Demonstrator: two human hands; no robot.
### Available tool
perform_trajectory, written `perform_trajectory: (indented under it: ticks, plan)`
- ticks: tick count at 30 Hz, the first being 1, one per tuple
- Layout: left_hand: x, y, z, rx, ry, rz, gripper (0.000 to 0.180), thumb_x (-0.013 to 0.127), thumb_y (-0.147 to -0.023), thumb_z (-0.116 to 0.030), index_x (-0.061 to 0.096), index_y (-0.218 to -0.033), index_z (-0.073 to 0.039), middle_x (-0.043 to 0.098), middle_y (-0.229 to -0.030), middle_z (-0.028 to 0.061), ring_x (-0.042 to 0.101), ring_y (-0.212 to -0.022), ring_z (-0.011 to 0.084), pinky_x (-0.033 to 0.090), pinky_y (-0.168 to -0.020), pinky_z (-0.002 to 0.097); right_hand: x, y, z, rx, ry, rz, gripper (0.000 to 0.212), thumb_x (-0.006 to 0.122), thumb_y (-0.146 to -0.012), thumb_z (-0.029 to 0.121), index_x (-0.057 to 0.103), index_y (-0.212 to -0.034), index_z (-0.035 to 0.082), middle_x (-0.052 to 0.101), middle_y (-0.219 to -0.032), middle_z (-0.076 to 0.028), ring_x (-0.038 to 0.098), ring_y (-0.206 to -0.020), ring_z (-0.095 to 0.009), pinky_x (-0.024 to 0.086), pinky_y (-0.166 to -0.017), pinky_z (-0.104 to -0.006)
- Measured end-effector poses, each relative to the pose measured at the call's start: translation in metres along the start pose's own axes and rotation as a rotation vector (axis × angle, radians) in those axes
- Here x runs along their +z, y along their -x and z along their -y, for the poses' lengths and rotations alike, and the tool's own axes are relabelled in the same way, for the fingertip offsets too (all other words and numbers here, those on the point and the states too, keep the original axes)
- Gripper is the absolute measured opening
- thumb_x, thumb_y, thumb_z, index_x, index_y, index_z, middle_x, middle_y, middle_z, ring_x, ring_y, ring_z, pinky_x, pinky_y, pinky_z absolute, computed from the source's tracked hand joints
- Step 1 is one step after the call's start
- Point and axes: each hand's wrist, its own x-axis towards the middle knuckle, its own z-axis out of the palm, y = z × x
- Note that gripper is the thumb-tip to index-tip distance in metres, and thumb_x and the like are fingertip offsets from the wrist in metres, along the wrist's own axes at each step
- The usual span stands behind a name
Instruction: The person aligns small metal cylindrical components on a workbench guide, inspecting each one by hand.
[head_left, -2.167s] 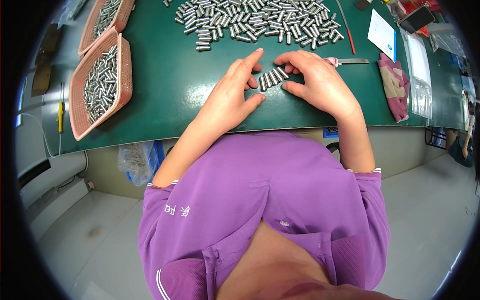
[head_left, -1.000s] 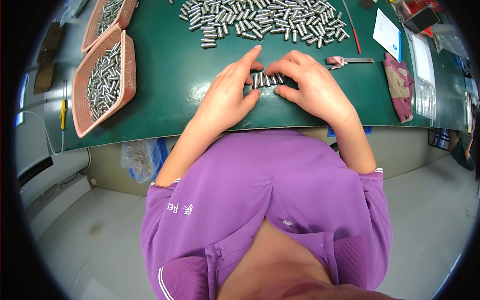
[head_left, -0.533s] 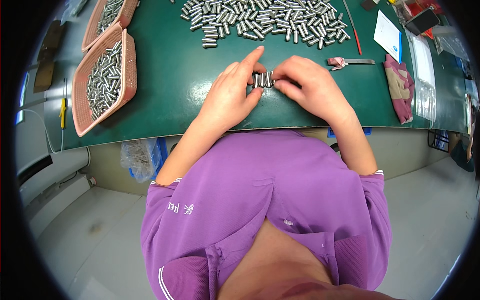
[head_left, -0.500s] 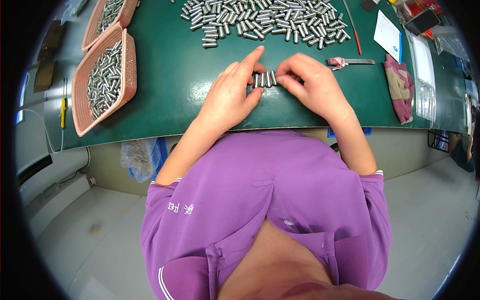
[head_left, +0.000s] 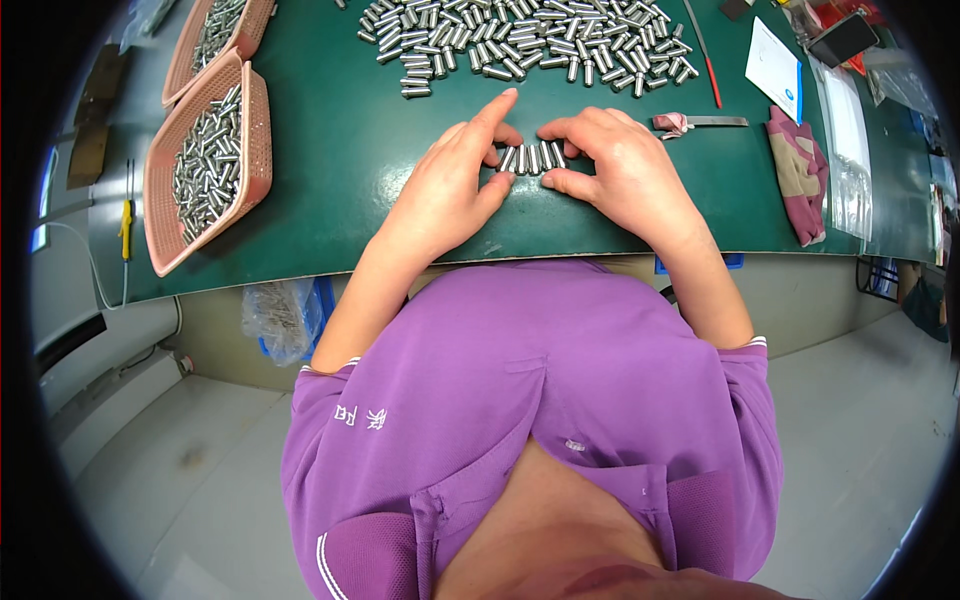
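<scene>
Several short, shiny metal pins stand side by side in a short row between my hands, over the green table. My left hand closes on the row's left end, with the thumb at the near ends of the pins and bent fingers at the far ends. Its index finger points out past the row. At the right end, my right hand brackets the pins between thumb and index finger. The other fingers of that hand are curled, and part of the end pins is hidden behind them.
A wide pile of similar metal pins lies at the back. Pink baskets of pins stand at the left. Toward the right are a flat metal tool with a wrapped end, a red-handled rod, a white paper and a cloth.
My right hand has moved left, and its thumb and index finger now reach around the row's right end. The left hand has shifted slightly left, and the pins look more spread out.
</scene>
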Motion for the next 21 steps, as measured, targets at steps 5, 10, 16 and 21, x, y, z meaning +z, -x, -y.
perform_trajectory:
  ticks: [5, 10, 16, 21]
  plan:
    - [-0.0011, -0.0013, -0.0004, 0.025, -0.005, 0.004, 0.078, 0.067, -0.072, 0.003, 0.034, -0.141, -0.011, 0.062, -0.104, 0.0040, 0.053, -0.082, 0.0168, 0.047, -0.077, 0.0304, 0.0025, -0.0024, 0.0024, -0.014, -0.034, 0.009, 0.032, 0.075, -0.069, 0.020, 0.064, -0.097, 0.009, 0.060, -0.084, -0.006, 0.057, -0.086, -0.026, 0.046, -0.077, -0.0384]
    - [-0.0011, -0.0029, 0.0009, 0.032, -0.013, 0.017, 0.071, 0.069, -0.071, 0.002, 0.042, -0.136, -0.009, 0.060, -0.103, 0.0049, 0.053, -0.080, 0.0170, 0.047, -0.076, 0.0297, 0.0012, -0.0019, 0.0016, 0.005, -0.042, 0.022, 0.031, 0.074, -0.071, 0.019, 0.064, -0.098, 0.008, 0.060, -0.085, -0.006, 0.057, -0.087, -0.027, 0.046, -0.078, -0.0382]
    - [-0.0007, -0.0047, 0.0004, 0.015, 0.001, 0.005, 0.043, 0.068, -0.075, -0.003, 0.058, -0.117, -0.004, 0.057, -0.096, 0.0058, 0.053, -0.078, 0.0159, 0.047, -0.070, 0.0281, 0.0046, -0.0019, -0.0049, 0.001, -0.132, -0.018, 0.032, 0.075, -0.070, 0.012, 0.066, -0.101, 0.010, 0.059, -0.078, -0.004, 0.058, -0.077, -0.022, 0.048, -0.069, -0.0342]
    - [0.0019, -0.0100, -0.0049, -0.054, -0.032, 0.005, 0.026, 0.069, -0.076, -0.007, 0.063, -0.101, -0.002, 0.056, -0.092, 0.0074, 0.055, -0.075, 0.0186, 0.048, -0.069, 0.0310, 0.0039, -0.0040, -0.0035, 0.017, -0.161, -0.004, 0.029, 0.073, -0.073, 0.013, 0.067, -0.101, 0.010, 0.060, -0.076, -0.005, 0.058, -0.072, -0.021, 0.048, -0.066, -0.0331]
